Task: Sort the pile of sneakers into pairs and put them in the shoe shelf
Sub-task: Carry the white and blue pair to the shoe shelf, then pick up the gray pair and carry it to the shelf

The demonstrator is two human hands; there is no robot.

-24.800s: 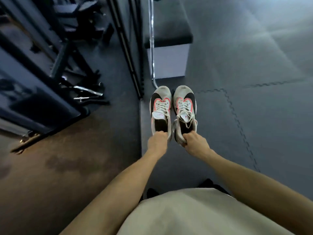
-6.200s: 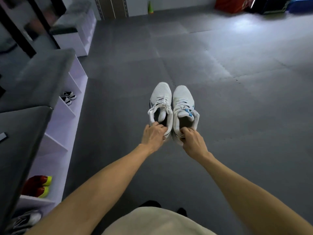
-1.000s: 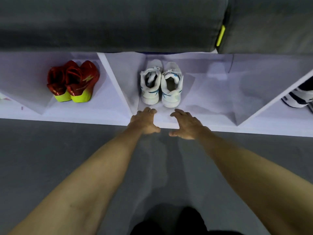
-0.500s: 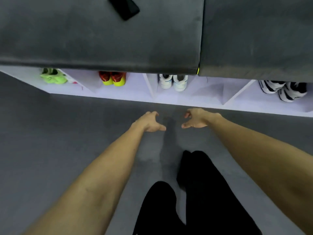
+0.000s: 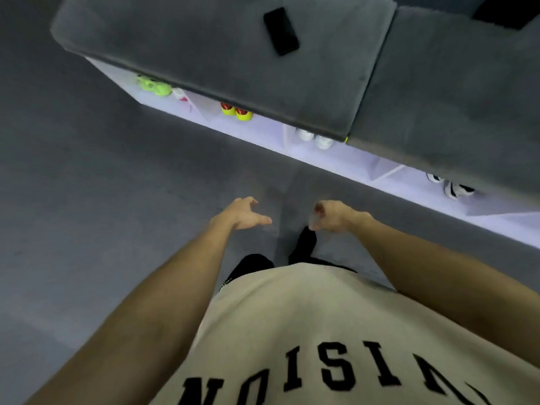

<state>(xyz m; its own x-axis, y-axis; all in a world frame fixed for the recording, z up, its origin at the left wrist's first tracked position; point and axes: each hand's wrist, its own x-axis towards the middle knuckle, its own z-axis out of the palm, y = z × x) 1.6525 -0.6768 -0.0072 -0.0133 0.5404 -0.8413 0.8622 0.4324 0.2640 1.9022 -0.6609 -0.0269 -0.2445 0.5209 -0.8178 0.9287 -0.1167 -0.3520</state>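
Grey padded cushion [image 5: 233, 54] tops the white shoe shelf [image 5: 263, 133] and hides most of each compartment; only shoe heels poke out below its edge. Relative to the shelf: white sneakers [image 5: 315, 138] sit as a pair in a middle cubby, heels only, upper parts hidden. One cubby further left of them are red-and-yellow sneakers [image 5: 236, 111], and in the far-left cubby lime-green sneakers [image 5: 153, 86] with something pinkish-white beside them, too small to make out. Toward the right end are black-and-white sneakers [image 5: 451, 185], partly cut off by the cushion. A dark phone [image 5: 281, 30] lies flat on top of the shelf's cushion, screen blank, no brand readable.

My left hand [image 5: 241, 213] hangs over the grey floor [image 5: 87, 200] in front of the shelf, fingers loosely spread, gripping nothing. My right hand [image 5: 331, 214] is beside it, fingers loosely curled, blurred, also empty. Both are well clear of the shelf.

My beige shirt [image 5: 321, 331] shows black letters, upside-down from here, "NOISI" plus more cut off by the frame edge.
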